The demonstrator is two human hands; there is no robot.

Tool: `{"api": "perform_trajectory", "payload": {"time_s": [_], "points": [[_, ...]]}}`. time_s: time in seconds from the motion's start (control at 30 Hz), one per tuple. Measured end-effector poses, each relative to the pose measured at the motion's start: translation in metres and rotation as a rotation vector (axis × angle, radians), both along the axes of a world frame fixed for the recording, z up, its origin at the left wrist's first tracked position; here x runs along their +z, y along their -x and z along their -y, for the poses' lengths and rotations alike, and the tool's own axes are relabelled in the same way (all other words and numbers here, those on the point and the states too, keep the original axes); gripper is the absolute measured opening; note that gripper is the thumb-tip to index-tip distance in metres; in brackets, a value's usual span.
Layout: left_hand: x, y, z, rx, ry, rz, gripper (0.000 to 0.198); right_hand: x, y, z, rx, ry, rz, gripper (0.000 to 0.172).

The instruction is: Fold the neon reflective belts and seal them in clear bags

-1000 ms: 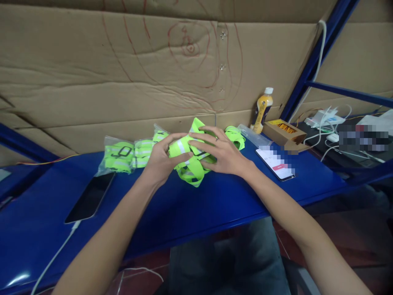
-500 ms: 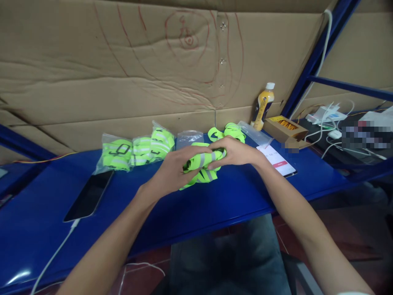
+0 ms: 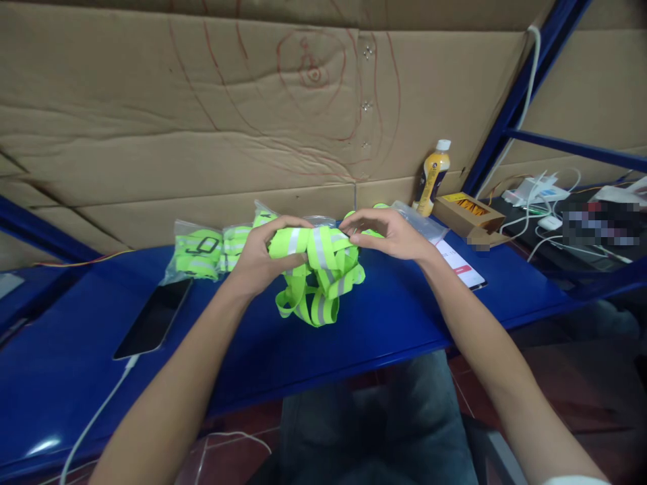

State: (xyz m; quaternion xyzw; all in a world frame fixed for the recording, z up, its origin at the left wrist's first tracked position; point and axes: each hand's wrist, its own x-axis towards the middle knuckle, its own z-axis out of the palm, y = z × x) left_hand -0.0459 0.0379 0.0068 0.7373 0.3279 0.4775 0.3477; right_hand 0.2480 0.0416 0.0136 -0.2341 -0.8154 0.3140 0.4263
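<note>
A loose bundle of neon-yellow reflective strap (image 3: 323,259) with silver stripes is held up above the blue table, its loops hanging down in front. My left hand (image 3: 260,256) is closed around the bundle's left end, thumb in front and fingers behind. At the upper right end, my right hand (image 3: 389,232) has thumb and fingertips brought together at the strap's edge; the exact contact is partly hidden. Behind my right hand, more neon strap (image 3: 374,233) shows in part.
Clear bags of neon straps (image 3: 199,252) stand at the back left, near a dark phone (image 3: 154,320) on a white cable. To the right are a lit phone (image 3: 465,266), a yellow bottle (image 3: 433,176), an open cardboard box (image 3: 470,215) and a clear plastic bag (image 3: 419,219).
The bundle has turned and loosened, with loops now dropping lower towards me. My left hand has shifted left, and my right hand has moved slightly right, to the bundle's edge.
</note>
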Motion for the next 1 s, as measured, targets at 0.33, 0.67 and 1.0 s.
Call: {"api": "perform_trajectory", "payload": {"time_s": [0.33, 0.67, 1.0], "points": [[-0.004, -0.007, -0.003, 0.057, 0.064, 0.36, 0.044, -0.013, 0.011, -0.007, 0.038, 0.148, 0.005, 0.043], [0.006, -0.014, 0.0, 0.092, 0.266, 0.594, 0.044, -0.023, 0.019, -0.01, -0.138, -0.029, 0.145, 0.035], [-0.002, 0.012, -0.029, 0.134, 0.355, 0.815, 0.03, -0.025, 0.013, -0.014, -0.54, -0.175, -0.04, 0.041]]}}
